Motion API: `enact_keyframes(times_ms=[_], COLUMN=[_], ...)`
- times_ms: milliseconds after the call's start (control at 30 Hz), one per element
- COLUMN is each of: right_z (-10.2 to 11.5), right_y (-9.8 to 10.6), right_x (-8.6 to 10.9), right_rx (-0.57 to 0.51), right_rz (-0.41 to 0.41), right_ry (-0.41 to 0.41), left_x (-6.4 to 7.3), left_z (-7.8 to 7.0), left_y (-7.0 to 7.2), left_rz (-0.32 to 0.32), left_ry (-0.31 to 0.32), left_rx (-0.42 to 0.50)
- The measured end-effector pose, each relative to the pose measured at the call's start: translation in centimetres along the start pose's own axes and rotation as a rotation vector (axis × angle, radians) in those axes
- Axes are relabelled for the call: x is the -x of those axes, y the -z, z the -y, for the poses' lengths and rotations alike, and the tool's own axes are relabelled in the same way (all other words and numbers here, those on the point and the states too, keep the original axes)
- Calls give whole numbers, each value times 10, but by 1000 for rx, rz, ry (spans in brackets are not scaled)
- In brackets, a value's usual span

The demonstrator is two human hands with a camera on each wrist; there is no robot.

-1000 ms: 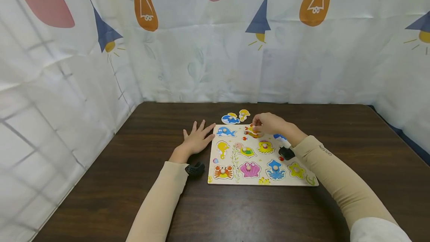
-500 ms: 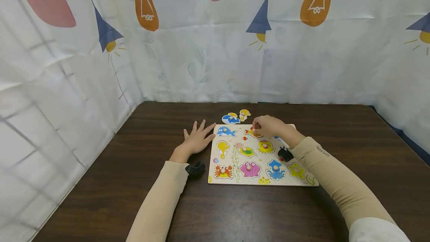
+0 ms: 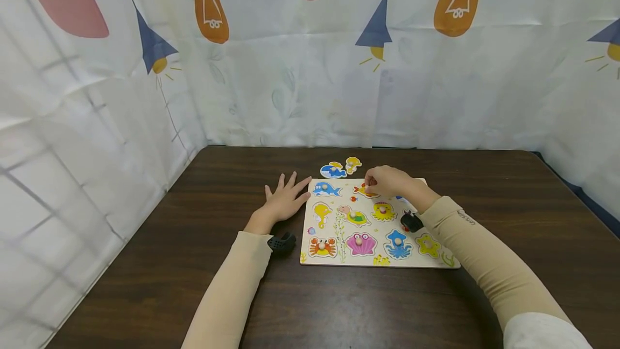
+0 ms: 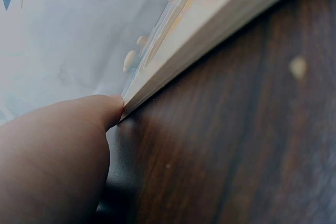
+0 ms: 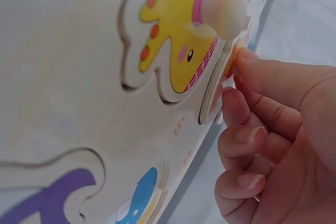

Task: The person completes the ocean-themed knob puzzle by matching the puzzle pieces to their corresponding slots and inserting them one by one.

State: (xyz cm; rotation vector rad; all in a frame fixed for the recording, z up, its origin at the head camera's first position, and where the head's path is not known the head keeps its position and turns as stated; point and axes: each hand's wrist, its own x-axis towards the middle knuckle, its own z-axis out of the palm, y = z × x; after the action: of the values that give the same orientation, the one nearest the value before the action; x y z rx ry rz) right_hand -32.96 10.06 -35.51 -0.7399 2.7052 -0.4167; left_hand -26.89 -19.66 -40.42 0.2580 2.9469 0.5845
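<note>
My right hand [image 3: 389, 181] pinches a red-and-yellow fish puzzle piece [image 3: 362, 192] over the top row of the wooden sea-animal puzzle board [image 3: 334, 260]. In the right wrist view, thumb and forefinger meet at the edge of this fish piece [image 5: 214, 90], while the other fingers curl in. The fingers hide its knob. On the table to the left lies my left hand [image 3: 279, 203], fingers spread. A fingertip of that hand [image 4: 68, 135] touches the board's corner in the left wrist view.
Behind the board lie a loose blue whale piece [image 3: 332, 170] and a yellow piece [image 3: 353, 164], with more yellow showing behind the whale. Knobbed pieces such as the crab [image 3: 322, 247] and the pink shell [image 3: 360, 244] sit in the board. A printed curtain [image 3: 290, 96] surrounds the table.
The fish piece, askew over the board a second ago, now sits lower and flatter in the top row. My right hand shifted slightly with it; the left hand stays in place.
</note>
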Motion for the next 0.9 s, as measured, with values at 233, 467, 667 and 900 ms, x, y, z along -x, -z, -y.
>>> enact_keyframes(times_ms=[233, 467, 667, 900], right_z=[-1, 1, 2, 3], right_y=[0, 1, 2, 3], right_x=[-2, -3, -2, -1], right_rx=[-3, 5, 20, 25], right_rz=[3, 13, 18, 16], right_ry=[-14, 2, 19, 5], left_x=[1, 2, 3, 2], left_z=[-1, 0, 0, 0], left_y=[1, 1, 1, 0], left_rz=[0, 4, 4, 3], left_ry=[-5, -3, 0, -2], left_rx=[3, 8, 4, 4])
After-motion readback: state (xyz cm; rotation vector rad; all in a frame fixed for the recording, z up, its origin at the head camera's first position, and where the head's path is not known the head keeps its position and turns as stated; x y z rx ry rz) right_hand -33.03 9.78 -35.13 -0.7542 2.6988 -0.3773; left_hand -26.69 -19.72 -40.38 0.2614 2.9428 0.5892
